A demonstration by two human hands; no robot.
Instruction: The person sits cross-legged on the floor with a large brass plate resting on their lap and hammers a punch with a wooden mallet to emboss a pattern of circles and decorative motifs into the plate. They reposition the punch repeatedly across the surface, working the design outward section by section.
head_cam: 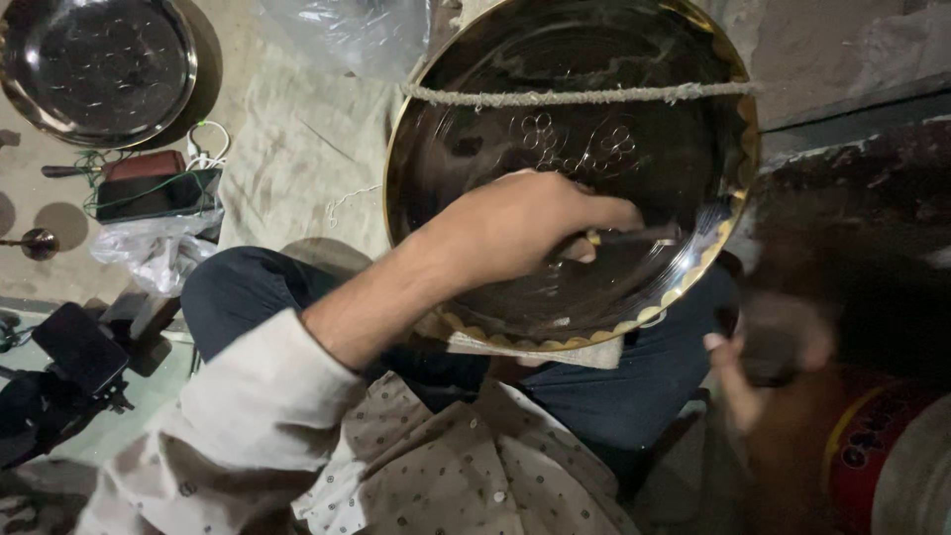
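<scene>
Head view: left hand (525, 233) clenched around a thin metal punch (634, 236), tip pressed on the inner face of a big round brass plate (475, 139) resting on the lap, under the hand. Rope (575, 96) crosses the plate above the knuckles. Right hand (763, 357), low and right of the plate, motion-blurred, gripping a dark object, type unclear. Second metal plate (99, 69) lies far left of the left hand, on the floor.
</scene>
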